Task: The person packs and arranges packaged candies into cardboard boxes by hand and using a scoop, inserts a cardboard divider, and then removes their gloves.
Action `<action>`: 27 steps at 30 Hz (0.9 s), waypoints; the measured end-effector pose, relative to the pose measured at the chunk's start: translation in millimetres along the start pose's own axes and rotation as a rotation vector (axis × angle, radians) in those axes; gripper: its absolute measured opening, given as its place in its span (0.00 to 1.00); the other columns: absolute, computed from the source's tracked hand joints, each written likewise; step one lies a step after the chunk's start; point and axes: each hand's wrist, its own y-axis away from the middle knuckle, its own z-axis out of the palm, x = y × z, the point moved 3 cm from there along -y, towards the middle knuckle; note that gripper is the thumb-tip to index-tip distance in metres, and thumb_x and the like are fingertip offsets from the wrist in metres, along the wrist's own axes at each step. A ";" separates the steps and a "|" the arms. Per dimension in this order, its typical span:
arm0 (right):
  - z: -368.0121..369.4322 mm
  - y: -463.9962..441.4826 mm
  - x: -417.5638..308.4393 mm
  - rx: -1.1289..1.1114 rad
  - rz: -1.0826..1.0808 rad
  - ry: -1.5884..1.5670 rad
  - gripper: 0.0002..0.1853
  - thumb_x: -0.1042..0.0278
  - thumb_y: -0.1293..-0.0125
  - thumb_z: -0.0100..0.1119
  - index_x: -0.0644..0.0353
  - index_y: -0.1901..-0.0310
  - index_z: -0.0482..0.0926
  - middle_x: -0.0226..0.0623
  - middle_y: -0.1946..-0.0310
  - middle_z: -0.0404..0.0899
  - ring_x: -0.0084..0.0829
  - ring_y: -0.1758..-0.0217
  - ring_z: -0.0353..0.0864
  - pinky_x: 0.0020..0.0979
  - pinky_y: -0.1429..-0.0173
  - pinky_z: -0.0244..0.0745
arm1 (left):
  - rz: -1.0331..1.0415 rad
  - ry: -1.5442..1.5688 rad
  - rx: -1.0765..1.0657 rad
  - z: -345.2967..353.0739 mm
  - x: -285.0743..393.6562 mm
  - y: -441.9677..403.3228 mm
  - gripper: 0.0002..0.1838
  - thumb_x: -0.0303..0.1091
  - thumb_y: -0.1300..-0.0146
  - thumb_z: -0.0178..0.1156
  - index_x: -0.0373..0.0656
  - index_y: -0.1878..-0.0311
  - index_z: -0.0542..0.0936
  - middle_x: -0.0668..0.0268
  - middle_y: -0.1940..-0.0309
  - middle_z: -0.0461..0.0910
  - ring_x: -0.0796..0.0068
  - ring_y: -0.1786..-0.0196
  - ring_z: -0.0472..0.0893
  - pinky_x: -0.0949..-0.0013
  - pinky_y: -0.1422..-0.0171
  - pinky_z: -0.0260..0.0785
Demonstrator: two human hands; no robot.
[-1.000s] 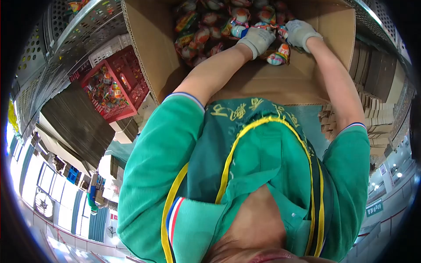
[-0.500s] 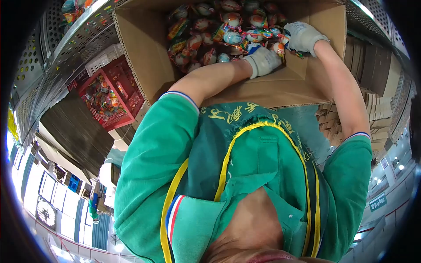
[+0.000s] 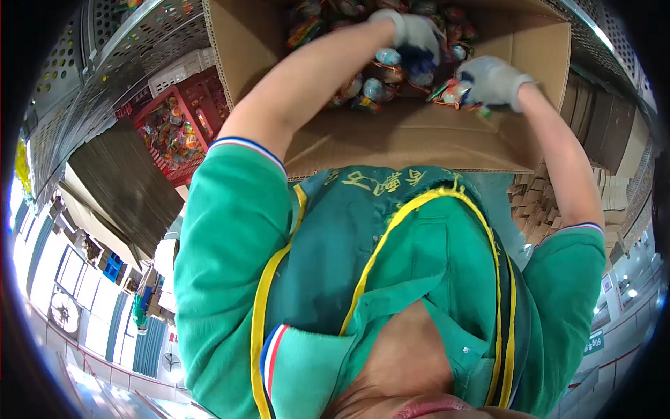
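An open cardboard box (image 3: 391, 136) holds many egg-shaped pieces in colourful, shiny twisted wrappers, such as a pale blue wrapped egg (image 3: 377, 89). My left hand (image 3: 419, 38), in a white glove with a blue palm side, reaches deep among the pieces. Its fingers point down, blurred and partly hidden, so its grip does not show. Nearer the box's right side is my right hand (image 3: 492, 82), gloved alike and slightly blurred. Its fingers close on a wrapped egg-shaped piece (image 3: 452, 92) with an orange and green wrapper.
To the left, a red plastic crate (image 3: 178, 164) holds more wrapped pieces beside stacked flat cardboard (image 3: 122, 188). A perforated metal surface (image 3: 94, 98) runs past the box's upper left. More folded cardboard (image 3: 541, 206) lies at the right.
My left hand has moved up and deeper into the box. My right hand has come down toward the near side with a wrapped piece. The box appears slightly farther right in view.
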 end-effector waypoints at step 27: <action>32.0 -123.9 -42.3 0.549 -0.197 0.023 0.10 0.74 0.42 0.46 0.59 0.59 0.75 0.46 0.64 0.80 0.44 0.60 0.81 0.42 0.59 0.77 | -0.386 -0.883 0.173 69.7 -40.2 81.5 0.15 0.41 0.49 0.59 0.53 0.57 0.81 0.63 0.60 0.82 0.62 0.57 0.80 0.62 0.55 0.72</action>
